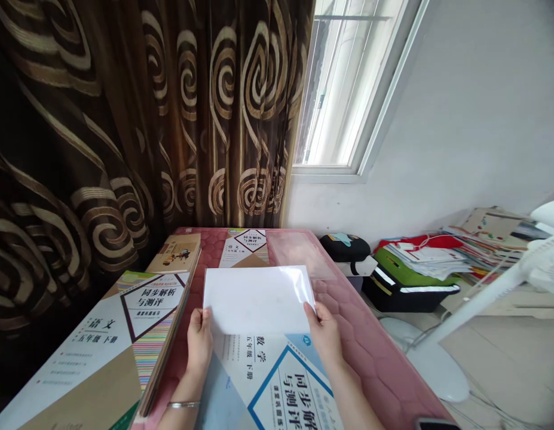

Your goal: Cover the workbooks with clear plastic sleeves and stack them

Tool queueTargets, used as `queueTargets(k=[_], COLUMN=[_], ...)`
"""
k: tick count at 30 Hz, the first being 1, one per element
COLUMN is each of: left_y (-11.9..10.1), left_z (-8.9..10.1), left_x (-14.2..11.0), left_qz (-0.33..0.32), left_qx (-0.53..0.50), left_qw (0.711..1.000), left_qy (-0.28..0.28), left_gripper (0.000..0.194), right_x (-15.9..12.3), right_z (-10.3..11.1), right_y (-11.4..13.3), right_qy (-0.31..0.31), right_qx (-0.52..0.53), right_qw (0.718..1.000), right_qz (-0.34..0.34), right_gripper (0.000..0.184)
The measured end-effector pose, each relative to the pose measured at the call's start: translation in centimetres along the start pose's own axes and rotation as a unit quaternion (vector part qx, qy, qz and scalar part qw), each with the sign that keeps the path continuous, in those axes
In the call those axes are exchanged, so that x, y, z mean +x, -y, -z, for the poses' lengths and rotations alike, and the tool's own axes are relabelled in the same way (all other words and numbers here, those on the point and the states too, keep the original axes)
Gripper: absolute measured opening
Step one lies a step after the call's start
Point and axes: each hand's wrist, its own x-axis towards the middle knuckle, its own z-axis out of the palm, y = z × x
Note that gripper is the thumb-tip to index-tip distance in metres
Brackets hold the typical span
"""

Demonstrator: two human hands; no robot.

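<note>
Head view: both hands, left (199, 341) and right (324, 334), grip a glossy white sheet (259, 300), perhaps plastic-covered!
Fingers pinch its side edges, over the blue-and-white workbook (272, 382) on the pink quilted surface (361, 340).

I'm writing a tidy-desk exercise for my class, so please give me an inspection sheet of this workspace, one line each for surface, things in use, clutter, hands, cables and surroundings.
Surface: pink quilted covering.
Things in use: glossy white sheet, held up; blue workbook just below it in view.
Clutter: book stack at left; another workbook and clear film at the far end.
Hands: left and right grip the sheet's sides.
Cables: cords on the floor by the white fan.
Surroundings: patterned curtain, window, paper-topped box.
</note>
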Motion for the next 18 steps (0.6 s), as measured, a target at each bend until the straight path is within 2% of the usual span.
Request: queueTargets(k=[5,8,9,11,12,14,16,18], left_y=[0.0,-1.1,-1.6,-2.1,-2.0,-0.9,1.2,3.5], left_z=[0.5,0.2,-0.1,-0.8,-1.1,-1.5,-1.5,-1.0], left_x=[1.3,0.1,-0.9,-4.0,-5.9,-9.9,-13.6,-16.1], left_qz=[-0.004,-0.058,-0.088,-0.167,-0.213,-0.308,-0.387,-0.444], left_qx=[0.057,0.198,0.275,0.420,0.460,0.498,0.490,0.478], left_qw=[0.998,0.978,0.957,0.892,0.862,0.808,0.774,0.748], left_qy=[-0.019,-0.022,-0.016,0.004,0.018,0.070,0.104,0.125], left_gripper=[0.052,0.041,0.038,0.036,0.034,0.039,0.037,0.029], right_x=[1.2,2.8,3.3,4.2,4.6,5.0,5.3,5.4], right_z=[-1.1,-1.9,-2.2,-2.6,-2.8,-3.2,-3.4,-3.6], right_y=[0.2,-0.5,-0.7,-1.2,-1.4,-1.7,-1.7,-1.6], right_qy=[-0.045,-0.056,-0.057,-0.060,-0.063,-0.068,-0.066,-0.058], right_qx=[-0.020,-0.046,-0.069,-0.116,-0.133,-0.150,-0.167,-0.186], right_qw=[0.998,0.997,0.995,0.991,0.989,0.986,0.984,0.981], right_qz=[0.026,0.035,0.036,0.030,0.025,0.017,0.010,0.001], right_gripper=[0.047,0.048,0.048,0.046,0.044,0.040,0.036,0.030])
